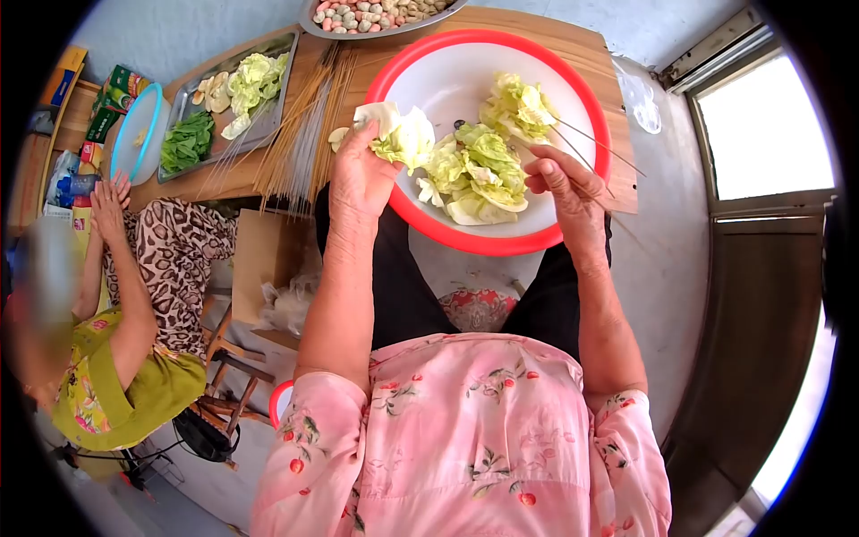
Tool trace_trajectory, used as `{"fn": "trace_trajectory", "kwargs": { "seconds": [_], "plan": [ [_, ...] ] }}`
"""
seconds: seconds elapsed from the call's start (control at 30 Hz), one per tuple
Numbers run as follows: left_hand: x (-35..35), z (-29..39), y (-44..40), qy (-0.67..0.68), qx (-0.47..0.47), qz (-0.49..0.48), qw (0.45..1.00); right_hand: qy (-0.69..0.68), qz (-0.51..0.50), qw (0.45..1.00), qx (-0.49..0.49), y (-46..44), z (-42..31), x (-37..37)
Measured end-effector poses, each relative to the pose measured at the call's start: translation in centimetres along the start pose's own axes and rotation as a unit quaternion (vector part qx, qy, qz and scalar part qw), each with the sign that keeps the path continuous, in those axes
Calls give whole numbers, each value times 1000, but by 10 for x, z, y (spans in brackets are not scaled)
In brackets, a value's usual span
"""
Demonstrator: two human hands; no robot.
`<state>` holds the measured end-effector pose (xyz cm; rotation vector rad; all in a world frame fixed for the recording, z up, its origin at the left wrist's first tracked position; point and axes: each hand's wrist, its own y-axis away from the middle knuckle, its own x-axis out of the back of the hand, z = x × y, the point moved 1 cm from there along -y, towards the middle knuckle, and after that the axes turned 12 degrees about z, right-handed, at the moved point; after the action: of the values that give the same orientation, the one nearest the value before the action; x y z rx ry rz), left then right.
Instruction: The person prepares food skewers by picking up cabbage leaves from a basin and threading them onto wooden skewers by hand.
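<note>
"Where the flowered pink sleeves (pixel 327 421) end, what do the two hands have?"

"The left hand (pixel 362 170) is half curled, thumb and fingers gripping pale cabbage leaves (pixel 407 139) above the left side of the basin (pixel 501 244). The right hand (pixel 568 183) is pinched narrow, thumb against fingers, on a thin stick (pixel 626 233) trailing out past the wrist; I can't make out its other end."

"And inside that red rim?"

"Loose leaves (pixel 483 183) lie in the middle. Just beyond sits a leaf bunch (pixel 519 103), with two skewers (pixel 629 165) slanting from it across the right rim."

"What shares the desk (pixel 546 25)?"

"Left of the basin, a spread of bare sticks (pixel 304 134). Past those, a metal tray (pixel 233 148) with dark greens (pixel 186 141), pale slices (pixel 213 92) and more cabbage (pixel 258 80). At the back, a metal bowl (pixel 376 36) of small pink and tan pieces."

"Anyone else?"

"Over on the left, a person in a green top (pixel 134 394), hands together (pixel 109 204) near a blue-rimmed basin (pixel 148 130)."
</note>
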<state>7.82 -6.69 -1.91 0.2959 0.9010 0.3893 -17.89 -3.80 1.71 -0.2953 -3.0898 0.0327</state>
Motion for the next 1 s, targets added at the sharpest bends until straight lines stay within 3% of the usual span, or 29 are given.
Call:
{"fn": "trace_trajectory", "kwargs": {
  "seconds": [0.1,0.13,0.17,0.23,0.33,0.43,0.6,0.67,0.7,0.77,0.8,0.83,0.9,0.97,1.0],
  "plan": [
    [-2,2,-8,35,22,10,999,30,-46,998,35,-9,14,-16],
    [-4,2,-8,47,23,11,999,144,-83,970,175,-14,16,-21],
    [-5,2,-8,51,22,13,998,253,-117,909,309,-17,16,-27],
    [-6,1,-8,54,11,12,998,243,-149,904,318,-20,19,-40],
    [-2,0,-11,50,0,13,999,379,-256,781,426,-31,42,-59],
    [-1,4,-13,50,-1,13,999,454,-272,728,436,-36,55,-74],
    [2,1,-16,75,-1,8,997,474,-283,696,459,-45,74,-87],
    [3,1,-15,69,-3,4,998,361,-227,794,433,-46,72,-88],
    [3,1,-15,73,-5,5,997,361,-230,792,435,-46,69,-88],
    [3,2,-14,63,11,-4,998,256,-121,937,206,-49,61,-83],
    [3,2,-13,65,10,-6,998,188,-112,970,111,-53,61,-79],
    [2,1,-12,53,9,-9,999,190,-111,969,114,-55,57,-72],
    [0,-2,-10,28,6,-16,999,136,-74,988,-15,-55,42,-57],
    [-1,-5,-8,15,22,-24,999,112,-53,992,-12,-52,30,-51],
    [-1,-6,-6,-2,39,-29,999,139,-37,988,49,-50,21,-49]
  ]
}}
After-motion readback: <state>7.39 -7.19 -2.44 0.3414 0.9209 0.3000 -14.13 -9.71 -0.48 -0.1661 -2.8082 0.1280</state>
